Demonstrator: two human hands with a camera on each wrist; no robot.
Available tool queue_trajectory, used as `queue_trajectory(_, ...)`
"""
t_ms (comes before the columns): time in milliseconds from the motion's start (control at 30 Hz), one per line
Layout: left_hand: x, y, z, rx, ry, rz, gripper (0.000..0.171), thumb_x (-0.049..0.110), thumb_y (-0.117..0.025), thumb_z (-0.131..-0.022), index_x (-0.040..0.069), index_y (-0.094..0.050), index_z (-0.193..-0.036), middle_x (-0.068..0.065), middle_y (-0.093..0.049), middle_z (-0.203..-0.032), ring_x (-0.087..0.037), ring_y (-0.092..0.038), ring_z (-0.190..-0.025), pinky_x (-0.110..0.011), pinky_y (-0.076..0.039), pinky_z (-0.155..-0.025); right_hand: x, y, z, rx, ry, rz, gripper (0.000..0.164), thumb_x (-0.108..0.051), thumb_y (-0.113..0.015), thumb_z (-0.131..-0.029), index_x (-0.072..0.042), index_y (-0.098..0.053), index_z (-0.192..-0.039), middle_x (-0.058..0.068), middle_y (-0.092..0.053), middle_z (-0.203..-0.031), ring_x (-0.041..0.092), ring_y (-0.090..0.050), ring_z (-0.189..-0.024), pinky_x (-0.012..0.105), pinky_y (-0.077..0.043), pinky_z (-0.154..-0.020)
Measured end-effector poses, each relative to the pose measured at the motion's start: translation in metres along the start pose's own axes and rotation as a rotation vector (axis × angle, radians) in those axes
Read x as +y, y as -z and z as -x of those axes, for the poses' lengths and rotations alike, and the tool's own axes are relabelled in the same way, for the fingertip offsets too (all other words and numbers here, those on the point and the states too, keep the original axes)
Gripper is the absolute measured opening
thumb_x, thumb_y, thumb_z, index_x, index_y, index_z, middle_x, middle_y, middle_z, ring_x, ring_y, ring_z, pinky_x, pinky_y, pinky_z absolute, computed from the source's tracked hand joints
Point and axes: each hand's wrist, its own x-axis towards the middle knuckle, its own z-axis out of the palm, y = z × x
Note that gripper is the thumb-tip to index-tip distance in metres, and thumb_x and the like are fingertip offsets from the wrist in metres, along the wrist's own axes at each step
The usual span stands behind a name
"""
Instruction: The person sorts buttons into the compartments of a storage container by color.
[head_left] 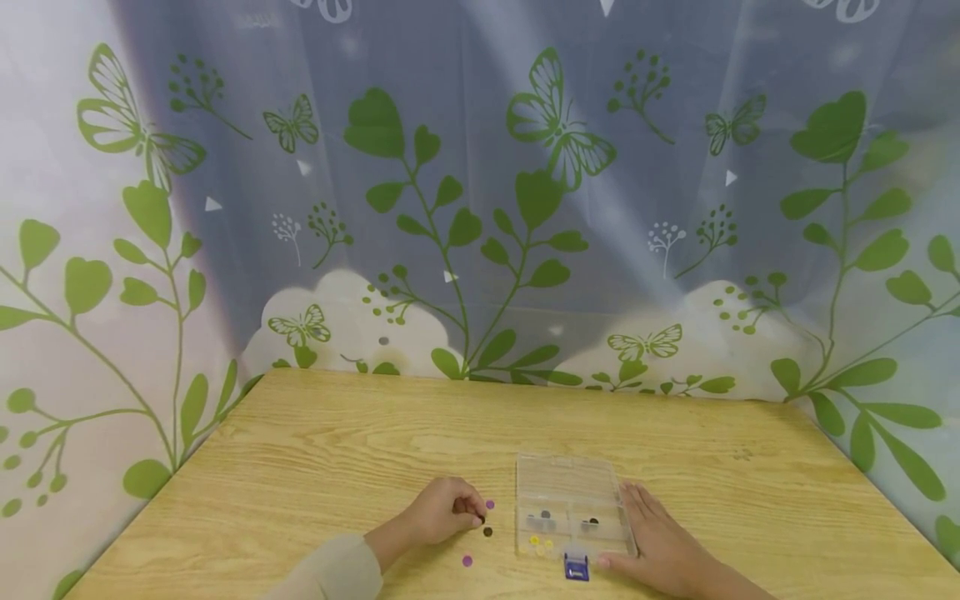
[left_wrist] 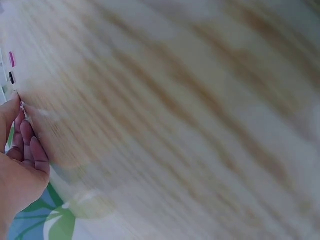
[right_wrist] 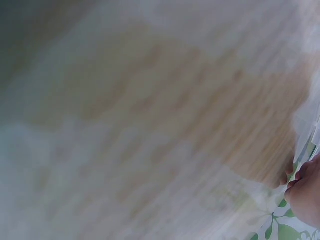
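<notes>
My left hand (head_left: pixel 447 510) pinches a small black disc (head_left: pixel 482 520) between thumb and fingertips, just above the table. Close by on the wood lie another black disc (head_left: pixel 488 532) and a purple disc (head_left: pixel 490 504). A second purple disc (head_left: pixel 467 561) lies nearer the front. To the right is a clear plastic compartment box (head_left: pixel 564 479) with a blue latch (head_left: pixel 577 567). Inside it are yellow discs (head_left: pixel 535 541) at front left and dark discs (head_left: pixel 594 522) further back. My right hand (head_left: pixel 663 542) rests along the box's right side, fingers straight, thumb by its front corner.
The wood-grain table (head_left: pixel 337 442) stretches back to a hanging cloth (head_left: pixel 480 208) printed with green leaves and butterflies. The cloth also borders the table at left and right.
</notes>
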Motion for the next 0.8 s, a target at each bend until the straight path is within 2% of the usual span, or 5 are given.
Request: queue_trajectory(800, 0.0061, 0.0018, 0.0003, -0.015, -0.013, -0.021, 0.004, 0.0, -0.067, -0.08, 0.003, -0.067, -0.083, -0.006, -0.065, -0.078, 0.001, -0.045, -0.062, -0.015, -0.041, -0.058, 0.0011, 0.0018, -0.001, -0.016, 0.017, 0.004, 0.102, -0.06, -0.054, -0.083, 0.013, -0.014, -0.141, 0.035, -0.014, -0.147, 0.05, -0.014, -0.136, 0.063, -0.017, -0.107)
